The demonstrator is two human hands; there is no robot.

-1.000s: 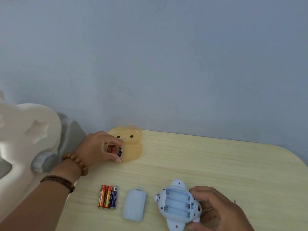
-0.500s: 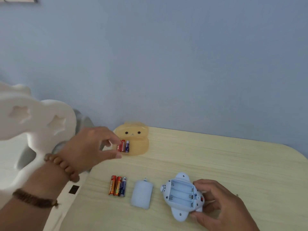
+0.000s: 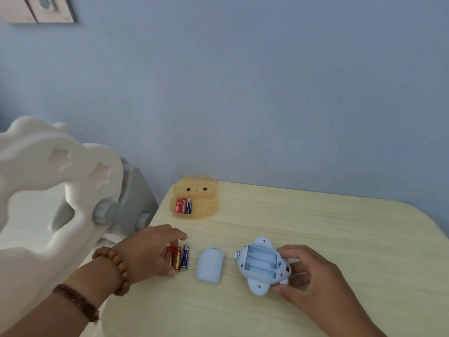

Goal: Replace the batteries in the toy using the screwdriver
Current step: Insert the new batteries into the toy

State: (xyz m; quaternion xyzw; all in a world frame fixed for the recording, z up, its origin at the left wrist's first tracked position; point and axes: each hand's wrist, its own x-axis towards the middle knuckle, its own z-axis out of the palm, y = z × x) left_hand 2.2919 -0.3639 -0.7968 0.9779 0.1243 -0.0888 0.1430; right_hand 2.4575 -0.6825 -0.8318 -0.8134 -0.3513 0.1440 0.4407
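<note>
A pale blue toy (image 3: 261, 265) lies upside down on the wooden table (image 3: 315, 234), its battery bay open and empty. My right hand (image 3: 308, 276) holds it by its right side. The blue battery cover (image 3: 209, 265) lies flat to the toy's left. Three batteries (image 3: 179, 257) lie side by side left of the cover, and my left hand (image 3: 148, 251) rests over them with thumb and fingers touching the leftmost ones. Three more batteries (image 3: 184, 206) sit on a yellow animal-shaped tray (image 3: 201, 205) at the back. No screwdriver shows.
A white plastic piece with star cut-outs (image 3: 60, 190) and a grey part (image 3: 131, 198) stand off the table's left edge. A blue wall rises right behind the table. The table's right corner is rounded.
My left hand left three batteries on the yellow tray and came back toward me, down onto the three batteries by the cover. My right hand kept holding the toy.
</note>
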